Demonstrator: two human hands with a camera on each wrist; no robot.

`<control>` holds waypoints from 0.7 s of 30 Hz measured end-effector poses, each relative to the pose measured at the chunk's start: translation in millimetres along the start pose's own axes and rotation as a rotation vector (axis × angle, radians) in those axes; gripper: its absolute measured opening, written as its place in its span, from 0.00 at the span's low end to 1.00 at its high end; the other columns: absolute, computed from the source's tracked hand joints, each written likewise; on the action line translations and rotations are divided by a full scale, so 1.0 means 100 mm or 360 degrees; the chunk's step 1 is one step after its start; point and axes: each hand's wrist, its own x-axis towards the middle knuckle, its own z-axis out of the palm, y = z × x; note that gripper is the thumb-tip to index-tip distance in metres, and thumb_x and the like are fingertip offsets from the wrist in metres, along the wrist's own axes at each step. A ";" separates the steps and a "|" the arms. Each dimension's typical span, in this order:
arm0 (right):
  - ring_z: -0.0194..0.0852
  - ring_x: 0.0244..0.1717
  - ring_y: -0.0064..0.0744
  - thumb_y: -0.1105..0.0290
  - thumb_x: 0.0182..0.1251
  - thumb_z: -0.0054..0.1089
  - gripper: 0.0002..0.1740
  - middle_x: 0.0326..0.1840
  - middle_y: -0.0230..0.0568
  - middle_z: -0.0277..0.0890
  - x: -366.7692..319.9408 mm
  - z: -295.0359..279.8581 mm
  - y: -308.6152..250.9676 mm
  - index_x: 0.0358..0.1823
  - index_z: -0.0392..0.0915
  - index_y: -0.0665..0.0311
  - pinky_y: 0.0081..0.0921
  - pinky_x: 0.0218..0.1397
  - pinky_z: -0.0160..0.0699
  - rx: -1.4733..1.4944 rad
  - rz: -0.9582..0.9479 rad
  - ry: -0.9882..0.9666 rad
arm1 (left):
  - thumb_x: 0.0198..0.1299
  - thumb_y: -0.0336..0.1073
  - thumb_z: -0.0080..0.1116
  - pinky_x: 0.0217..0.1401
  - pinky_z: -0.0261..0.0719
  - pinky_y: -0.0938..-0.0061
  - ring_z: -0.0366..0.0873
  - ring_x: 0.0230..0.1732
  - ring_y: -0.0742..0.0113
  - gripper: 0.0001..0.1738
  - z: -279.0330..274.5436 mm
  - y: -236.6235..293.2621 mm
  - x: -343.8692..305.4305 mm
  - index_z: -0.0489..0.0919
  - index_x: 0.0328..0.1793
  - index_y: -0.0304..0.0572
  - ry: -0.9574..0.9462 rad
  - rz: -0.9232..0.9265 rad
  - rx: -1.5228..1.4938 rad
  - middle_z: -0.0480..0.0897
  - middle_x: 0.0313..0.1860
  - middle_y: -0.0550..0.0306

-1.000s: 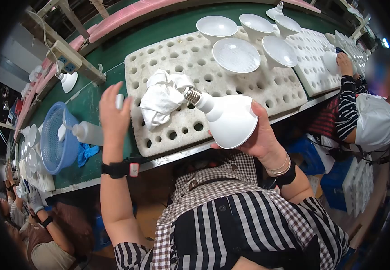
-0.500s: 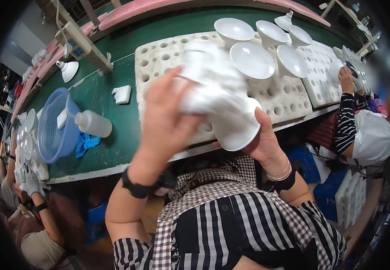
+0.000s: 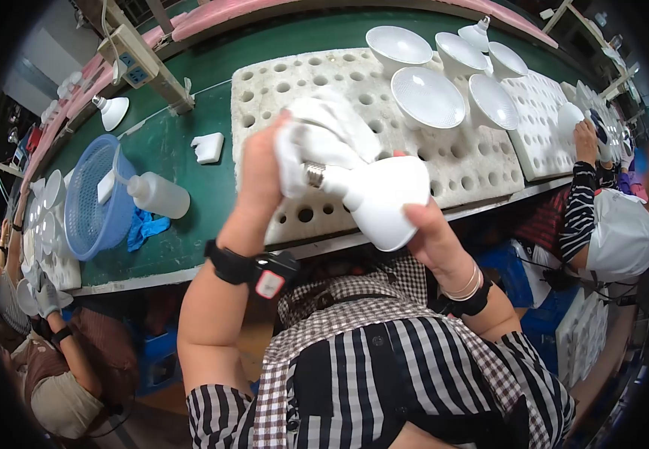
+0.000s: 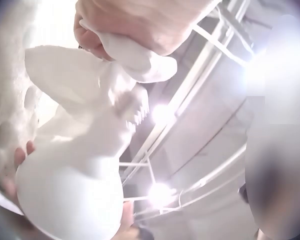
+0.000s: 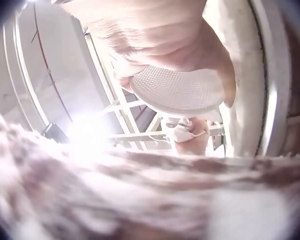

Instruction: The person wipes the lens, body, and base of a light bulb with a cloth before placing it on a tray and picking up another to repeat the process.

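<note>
A white lamp (image 3: 389, 196) with a metal screw base (image 3: 314, 175) is held above the front edge of the foam board. My right hand (image 3: 437, 238) grips its wide end, thumb on the outer shell; the right wrist view shows the ribbed lens (image 5: 177, 92) under that hand (image 5: 160, 35). My left hand (image 3: 260, 173) grips a bunched white cloth (image 3: 332, 123) at the screw base. In the left wrist view the left hand (image 4: 140, 22) has cloth (image 4: 135, 57) in its fingers beside the metal threads (image 4: 135, 106). Cloth covers part of the lamp's neck.
Several lamps (image 3: 428, 97) stand lens up in the holed foam board (image 3: 264, 90). To the left are a blue basket (image 3: 89, 217), a bottle (image 3: 161, 194), a blue cloth (image 3: 143, 229) and a small white block (image 3: 208, 148). Another person (image 3: 609, 217) works at the right.
My left hand came from beside the board, took up the cloth and brought it over the lamp, then moved back left to the screw base. The right hand keeps its grip on the lamp.
</note>
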 end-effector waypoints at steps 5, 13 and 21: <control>0.73 0.64 0.55 0.48 0.58 0.69 0.49 0.69 0.56 0.64 0.00 -0.14 -0.07 0.76 0.54 0.58 0.62 0.59 0.82 0.0281 0.0167 -0.0037 | 0.76 0.47 0.49 0.42 0.81 0.80 0.82 0.37 0.75 0.21 -0.32 0.16 -0.01 0.80 0.52 0.33 0.0226 -0.0011 -0.0572 0.84 0.39 0.57; 0.71 0.68 0.54 0.38 0.63 0.62 0.52 0.71 0.55 0.65 0.03 -0.14 -0.17 0.76 0.54 0.66 0.60 0.64 0.78 0.0518 0.0529 -0.0306 | 0.64 0.42 0.64 0.43 0.79 0.71 0.83 0.38 0.64 0.17 0.24 0.28 -0.48 0.80 0.52 0.37 -0.0209 0.0709 0.0788 0.84 0.39 0.54; 0.40 0.84 0.49 0.41 0.24 0.89 0.92 0.83 0.64 0.35 -0.06 -0.26 -0.17 0.82 0.26 0.65 0.43 0.82 0.45 -0.1231 -0.0669 -0.0126 | 0.68 0.37 0.51 0.33 0.75 0.73 0.76 0.26 0.69 0.15 0.42 0.25 -0.35 0.82 0.43 0.31 0.0024 0.0417 0.0610 0.81 0.25 0.55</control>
